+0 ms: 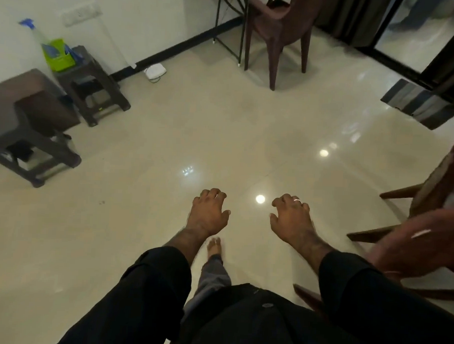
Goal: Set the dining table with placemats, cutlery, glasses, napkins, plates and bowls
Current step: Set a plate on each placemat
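**Materials and finishes, as seen**

- Floor [149,147]: pale tile, highly glossy, mirroring ceiling lights.
- Stools [94,88]: dark brown moulded plastic, matt.
- Armchair [282,20]: brown moulded plastic, dull sheen.
- Frame [227,42] beside it: thin black metal rod.
- Chair [433,186] at right: brown wood, smooth.
- Mat [419,102]: striped woven cloth.
- Sleeves [148,285]: black cloth, matt.
- Ring [297,200]: bright metal.

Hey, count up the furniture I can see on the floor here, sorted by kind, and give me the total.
Brown plastic stools: 2 (near one, far one, which carries a green container)
Chairs: 2 (plastic armchair, wooden chair at the right edge)
Total: 4
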